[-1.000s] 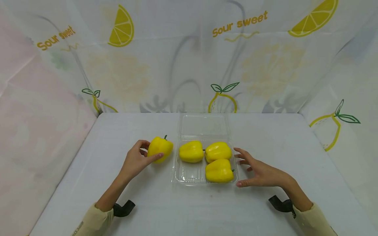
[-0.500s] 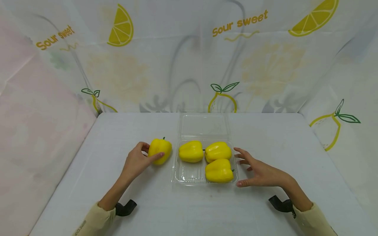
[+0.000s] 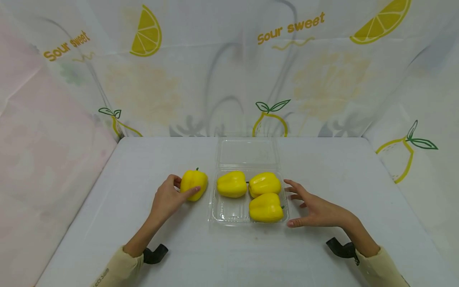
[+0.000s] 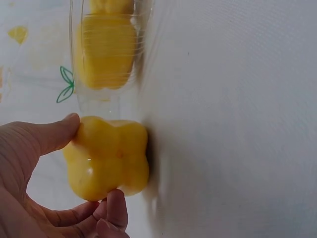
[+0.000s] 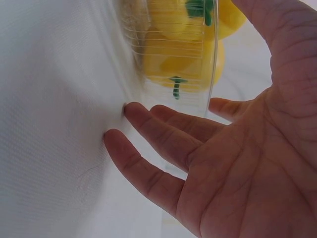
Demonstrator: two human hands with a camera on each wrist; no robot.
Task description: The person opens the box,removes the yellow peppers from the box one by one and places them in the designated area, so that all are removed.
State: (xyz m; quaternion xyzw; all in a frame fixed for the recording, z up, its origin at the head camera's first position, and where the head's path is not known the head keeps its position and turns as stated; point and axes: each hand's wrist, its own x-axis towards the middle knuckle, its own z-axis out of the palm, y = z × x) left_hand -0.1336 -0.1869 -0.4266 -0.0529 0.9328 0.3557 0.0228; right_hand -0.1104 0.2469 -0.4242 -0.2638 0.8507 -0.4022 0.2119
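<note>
Left of the clear plastic container (image 3: 229, 211), the left hand (image 3: 167, 199) grips a glossy, blocky yellow bell pepper (image 3: 194, 185), its thumb and fingers set apart by the pepper's width. The container is thin, with a ribbed base and rounded corners, and its see-through lid (image 3: 248, 153) is folded back behind it. Inside are three more smooth yellow peppers: one at back left (image 3: 232, 184), one at back right (image 3: 265, 184) and one at front right (image 3: 266, 208). Just right of the container is the right hand (image 3: 315, 209), its fingers spread, slightly bent and holding nothing. The white surface (image 3: 251, 255) beneath the container has a fine weave in both wrist views. The left wrist view shows the held pepper's lobed end, hidden from the head view, which shows its green stem instead; whether it touches the surface, I cannot tell. The right wrist view shows two green stems through the container's ribbed wall, where the head view shows one on that side.
</note>
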